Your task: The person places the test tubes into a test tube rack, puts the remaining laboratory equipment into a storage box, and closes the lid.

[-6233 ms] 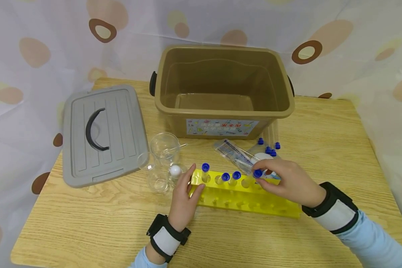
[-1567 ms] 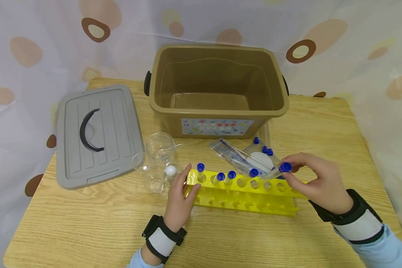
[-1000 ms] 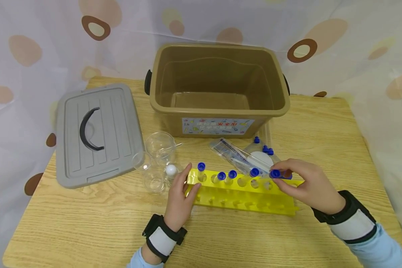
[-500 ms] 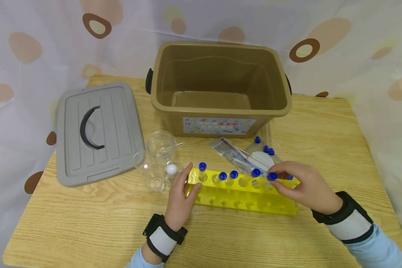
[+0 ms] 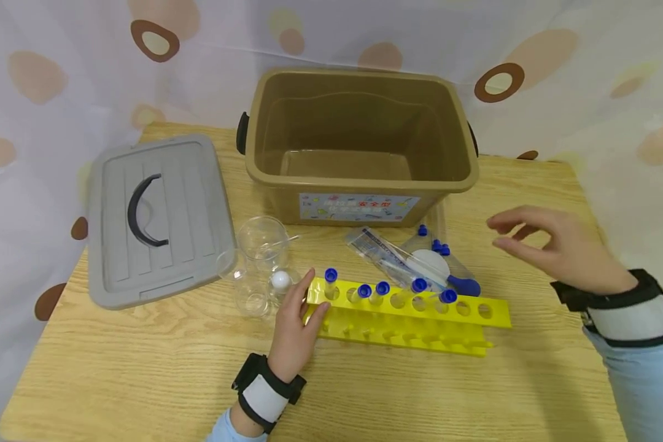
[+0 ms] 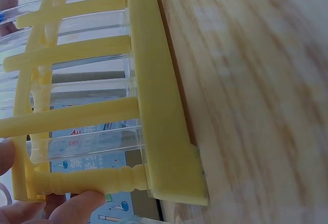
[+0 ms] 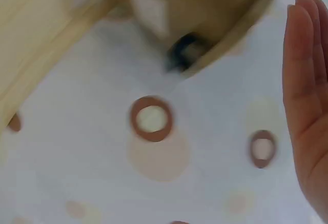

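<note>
My left hand (image 5: 295,334) grips the left end of a yellow test tube rack (image 5: 409,312), thumb at the front and fingers behind. In the left wrist view, fingertips (image 6: 84,206) lie by the end post of the rack (image 6: 164,111). Several clear test tubes with blue caps stand in its holes, some leaning. The rightmost one (image 5: 448,297) has two bare holes to its right. My right hand (image 5: 563,248) hovers above the table, right of the rack, holding nothing, its fingers apart from the thumb. The right wrist view shows its fingers (image 7: 300,55) extended.
Behind the rack lie a wrapped packet (image 5: 376,245), a white round piece (image 5: 428,263), a blue-ended item (image 5: 464,285) and more blue-capped tubes (image 5: 436,246). Clear beakers (image 5: 262,239) stand left. A brown bin (image 5: 282,212) and grey lid (image 5: 182,202) are farther back.
My right hand added capped test tubes to the rack, lowered the rightmost one into its hole, let go and rose away to the right. My left hand stayed on the rack's left end.
</note>
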A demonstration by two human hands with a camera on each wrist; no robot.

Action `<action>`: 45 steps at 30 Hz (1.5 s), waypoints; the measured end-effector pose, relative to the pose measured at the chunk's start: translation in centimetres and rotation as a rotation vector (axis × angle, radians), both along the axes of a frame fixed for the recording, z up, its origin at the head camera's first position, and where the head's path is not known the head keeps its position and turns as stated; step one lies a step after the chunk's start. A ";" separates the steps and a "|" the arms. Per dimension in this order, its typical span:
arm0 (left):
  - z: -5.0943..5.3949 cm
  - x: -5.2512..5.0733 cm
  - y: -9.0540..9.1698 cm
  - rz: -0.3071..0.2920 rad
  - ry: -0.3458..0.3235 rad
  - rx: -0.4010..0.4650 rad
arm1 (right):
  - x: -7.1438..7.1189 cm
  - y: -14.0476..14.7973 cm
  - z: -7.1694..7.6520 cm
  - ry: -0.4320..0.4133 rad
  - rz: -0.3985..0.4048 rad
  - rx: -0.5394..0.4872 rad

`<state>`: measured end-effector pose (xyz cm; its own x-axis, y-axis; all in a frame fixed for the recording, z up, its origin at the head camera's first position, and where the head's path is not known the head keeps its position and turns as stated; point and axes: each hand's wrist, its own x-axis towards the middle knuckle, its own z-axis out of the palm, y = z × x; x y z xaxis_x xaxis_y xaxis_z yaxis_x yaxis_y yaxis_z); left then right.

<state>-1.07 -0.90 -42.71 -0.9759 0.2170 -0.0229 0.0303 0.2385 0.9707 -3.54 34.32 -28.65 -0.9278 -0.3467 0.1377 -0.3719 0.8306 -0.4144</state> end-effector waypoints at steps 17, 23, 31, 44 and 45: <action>0.0 0.0 0.1 0.016 0.026 -0.001 | -6.5 2.2 -11.1 -0.272 0.105 0.408; 0.0 0.1 0.1 0.014 0.029 -0.004 | -6.0 2.3 -11.9 -0.150 0.130 0.456; 0.2 0.0 0.1 0.014 0.014 0.006 | -5.3 3.4 -12.2 0.047 0.231 0.560; 0.2 0.0 0.2 0.011 -0.001 0.003 | -1.4 4.4 -6.0 0.437 -0.393 -0.070; 0.2 0.0 0.2 0.010 -0.002 0.003 | -0.9 4.2 -5.5 0.446 -0.432 -0.145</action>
<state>-1.11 -0.72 -42.54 -0.9780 0.2074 -0.0240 0.0261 0.2358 0.9715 -4.44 38.57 -34.12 -0.8224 0.0967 0.5606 -0.1789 0.8915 -0.4161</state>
